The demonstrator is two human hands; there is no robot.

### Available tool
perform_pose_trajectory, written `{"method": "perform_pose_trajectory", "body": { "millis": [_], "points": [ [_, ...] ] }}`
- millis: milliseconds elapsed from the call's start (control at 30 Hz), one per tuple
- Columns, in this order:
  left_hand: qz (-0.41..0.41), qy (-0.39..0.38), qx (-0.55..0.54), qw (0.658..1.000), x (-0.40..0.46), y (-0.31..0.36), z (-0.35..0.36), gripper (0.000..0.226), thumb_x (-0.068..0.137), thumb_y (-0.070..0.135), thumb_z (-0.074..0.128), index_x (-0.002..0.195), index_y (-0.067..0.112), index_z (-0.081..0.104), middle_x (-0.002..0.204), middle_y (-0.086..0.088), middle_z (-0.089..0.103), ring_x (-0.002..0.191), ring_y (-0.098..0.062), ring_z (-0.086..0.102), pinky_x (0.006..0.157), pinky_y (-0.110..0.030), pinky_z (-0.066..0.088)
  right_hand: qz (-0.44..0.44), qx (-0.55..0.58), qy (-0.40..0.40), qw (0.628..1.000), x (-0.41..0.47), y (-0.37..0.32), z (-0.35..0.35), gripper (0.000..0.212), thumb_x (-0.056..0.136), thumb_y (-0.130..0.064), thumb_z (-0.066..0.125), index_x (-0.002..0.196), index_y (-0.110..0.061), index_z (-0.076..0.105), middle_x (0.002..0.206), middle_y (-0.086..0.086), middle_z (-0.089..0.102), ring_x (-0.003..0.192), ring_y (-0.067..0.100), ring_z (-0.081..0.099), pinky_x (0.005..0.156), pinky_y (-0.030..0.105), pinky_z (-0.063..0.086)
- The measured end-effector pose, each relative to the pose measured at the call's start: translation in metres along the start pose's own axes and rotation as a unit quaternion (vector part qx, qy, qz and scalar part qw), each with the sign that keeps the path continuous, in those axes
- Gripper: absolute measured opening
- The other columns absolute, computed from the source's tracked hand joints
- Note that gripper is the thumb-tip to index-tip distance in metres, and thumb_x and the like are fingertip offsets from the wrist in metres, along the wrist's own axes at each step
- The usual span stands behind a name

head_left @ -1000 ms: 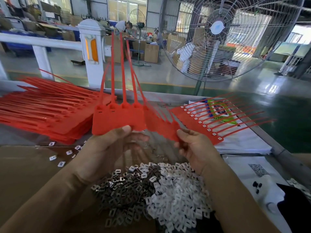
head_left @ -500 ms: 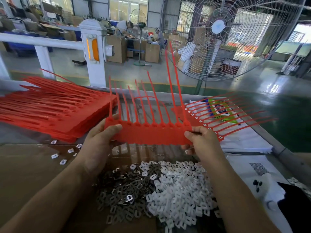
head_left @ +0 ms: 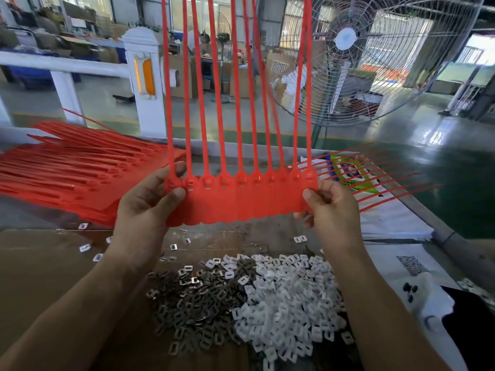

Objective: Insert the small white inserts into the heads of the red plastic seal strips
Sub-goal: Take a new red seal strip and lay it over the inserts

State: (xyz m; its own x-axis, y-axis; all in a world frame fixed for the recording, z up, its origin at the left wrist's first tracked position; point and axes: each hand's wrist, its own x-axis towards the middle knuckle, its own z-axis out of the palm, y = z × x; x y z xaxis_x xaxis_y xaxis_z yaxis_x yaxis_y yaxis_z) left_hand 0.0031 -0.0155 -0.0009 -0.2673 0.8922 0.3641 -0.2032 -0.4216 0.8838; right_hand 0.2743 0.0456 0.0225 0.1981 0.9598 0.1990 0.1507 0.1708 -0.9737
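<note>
Fingers of both hands pinch the ends of a joined sheet of red seal strips held up at the middle of the frame. On the left hand, thumb and curled fingers clamp the sheet's left edge; the right hand pinches the right edge the same way. Between them the flat tags hang side by side, heads at the top, tails rising past the upper edge. Below the hands, white inserts lie heaped beside dark metal clips. More red strips are stacked at left.
</note>
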Motion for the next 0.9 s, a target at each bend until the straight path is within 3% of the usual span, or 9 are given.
{"method": "perform_pose_trajectory", "body": {
  "millis": [67,167,233,333,400,500,600,767,900],
  "points": [
    [0.002,0.0,0.026,1.0,0.0,-0.002,-0.001,0.038,0.096,0.004,0.06,0.13,0.019,0.066,0.121,-0.013,0.07,0.101,-0.026,0.064,0.086,-0.044,0.054,0.0,-0.019,-0.001,1.0,0.0,0.001,0.0,0.008,0.102,-0.007,0.061,0.107,-0.011,0.067,0.091,0.008,0.075,0.055,0.014,0.069,0.043,0.019,0.047],
    [-0.006,0.028,0.061,0.998,-0.001,-0.007,-0.002,0.038,0.096,0.001,0.059,0.119,0.028,0.072,0.101,-0.001,0.076,0.084,-0.015,0.069,0.066,-0.029,0.058,0.014,-0.042,-0.004,0.999,0.001,0.004,0.0,0.008,0.102,-0.009,0.063,0.105,-0.015,0.066,0.095,0.006,0.075,0.057,0.015,0.072,0.044,0.019,0.048],
    [-0.02,0.058,0.096,0.993,0.0,-0.011,-0.003,0.038,0.096,0.001,0.061,0.113,0.031,0.074,0.089,0.005,0.076,0.076,-0.01,0.07,0.061,-0.021,0.055,0.034,-0.049,-0.007,0.998,0.001,0.006,0.0,0.009,0.101,-0.01,0.064,0.103,-0.019,0.064,0.096,0.004,0.075,0.055,0.015,0.072,0.042,0.019,0.048],
    [-0.05,0.075,0.148,0.985,0.001,-0.017,-0.003,0.036,0.095,0.001,0.063,0.119,0.026,0.071,0.086,0.01,0.076,0.079,-0.006,0.071,0.065,-0.015,0.054,0.071,-0.072,-0.019,0.995,0.003,0.01,-0.002,0.009,0.099,-0.011,0.066,0.104,-0.018,0.065,0.093,0.004,0.076,0.055,0.019,0.073,0.04,0.024,0.047],
    [-0.061,0.076,0.207,0.973,0.001,-0.019,-0.003,0.036,0.095,0.004,0.065,0.125,0.023,0.069,0.093,0.009,0.077,0.086,-0.004,0.073,0.07,-0.012,0.054,0.098,-0.086,-0.031,0.991,0.003,0.014,-0.004,0.009,0.098,-0.011,0.067,0.103,-0.018,0.065,0.08,0.001,0.078,0.058,0.02,0.075,0.039,0.024,0.046],
    [-0.068,0.055,0.311,0.946,0.0,-0.019,-0.004,0.042,0.092,0.011,0.071,0.132,0.021,0.065,0.102,0.007,0.076,0.093,-0.004,0.072,0.083,-0.022,0.057,0.12,-0.118,-0.049,0.985,0.004,0.015,-0.007,0.009,0.097,-0.011,0.068,0.099,-0.02,0.064,0.073,0.0,0.077,0.057,0.02,0.075,0.042,0.028,0.051],
    [-0.065,0.022,0.436,0.897,-0.001,-0.018,-0.006,0.048,0.086,0.018,0.077,0.131,0.03,0.064,0.104,0.011,0.072,0.096,-0.009,0.069,0.091,-0.033,0.053,0.108,-0.175,-0.049,0.977,0.006,0.016,-0.012,0.006,0.093,-0.017,0.074,0.091,-0.019,0.068,0.064,-0.002,0.074,0.052,0.02,0.073,0.06,0.043,0.063],
    [-0.075,0.01,0.518,0.852,-0.002,-0.014,-0.009,0.052,0.08,0.027,0.082,0.128,0.032,0.064,0.09,0.023,0.063,0.09,-0.013,0.065,0.086,-0.032,0.048,0.082,-0.321,-0.076,0.94,0.007,0.014,-0.021,0.018,0.087,-0.032,0.081,0.078,-0.022,0.07,0.077,0.0,0.072,0.073,0.021,0.069,0.077,0.04,0.058],
    [-0.11,-0.022,0.546,0.831,-0.004,-0.009,-0.008,0.05,0.08,0.034,0.082,0.126,0.034,0.064,0.096,0.017,0.068,0.095,-0.016,0.066,0.099,-0.043,0.048,0.118,-0.394,-0.111,0.905,0.011,0.01,-0.029,0.022,0.085,-0.036,0.083,0.08,-0.017,0.072,0.081,0.001,0.07,0.076,0.018,0.065,0.075,0.036,0.05]
  ]
}}
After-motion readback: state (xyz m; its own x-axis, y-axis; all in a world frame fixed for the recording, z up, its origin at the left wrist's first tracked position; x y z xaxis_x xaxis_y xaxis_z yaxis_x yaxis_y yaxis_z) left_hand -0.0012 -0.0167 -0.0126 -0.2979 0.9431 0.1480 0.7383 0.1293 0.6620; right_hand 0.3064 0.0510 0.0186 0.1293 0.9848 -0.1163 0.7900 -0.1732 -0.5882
